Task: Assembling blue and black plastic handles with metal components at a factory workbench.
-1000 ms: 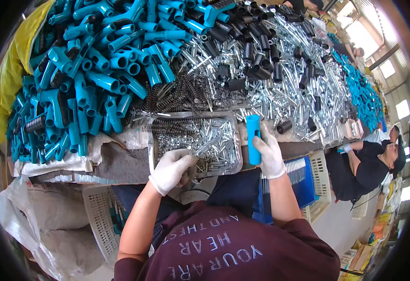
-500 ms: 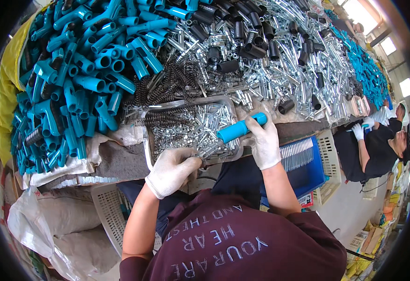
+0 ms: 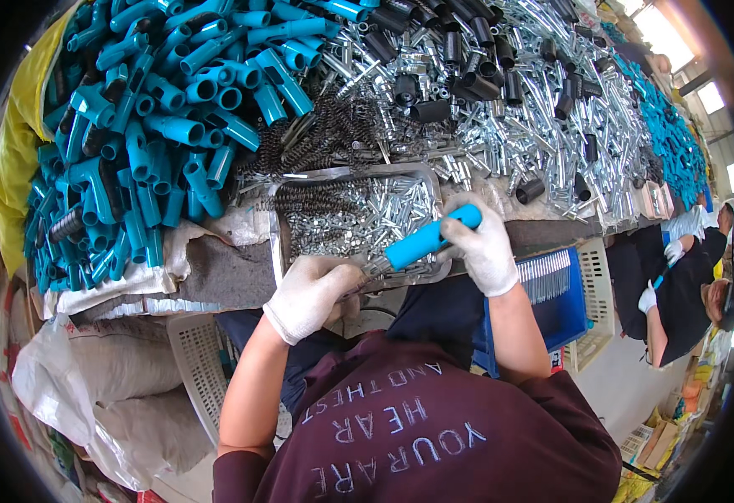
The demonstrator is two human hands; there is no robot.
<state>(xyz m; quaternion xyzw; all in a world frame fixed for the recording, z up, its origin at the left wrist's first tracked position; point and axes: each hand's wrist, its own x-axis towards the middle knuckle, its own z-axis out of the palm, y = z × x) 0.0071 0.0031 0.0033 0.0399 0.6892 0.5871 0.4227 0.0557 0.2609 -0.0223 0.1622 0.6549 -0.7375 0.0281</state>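
Observation:
My right hand point(image 3: 484, 247), in a white glove, is closed round a teal plastic tube point(image 3: 421, 243) with an open round end. In my gloved left hand point(image 3: 312, 295) is a silvery metal rod point(image 3: 376, 267). Its far end meets the lower left end of the tube and seems to go inside; the rest is hidden in my fingers. Both parts are over the front edge of a metal tray point(image 3: 277, 247) holding dark coil springs point(image 3: 310, 199) and small bright metal pins point(image 3: 396, 197).
Teal plastic handles point(image 3: 174, 126) are heaped at the left. Metal rods and black sleeves point(image 3: 514, 88) cover the bench behind the tray. Low on the right stand a blue bin point(image 3: 564, 310) and a cream crate point(image 3: 597, 289). A co-worker point(image 3: 677, 285) is at the far right.
Less of the metal rod shows between my left hand and the tube; they have come closer together. The whole view has shifted slightly. The co-worker's hands have moved.

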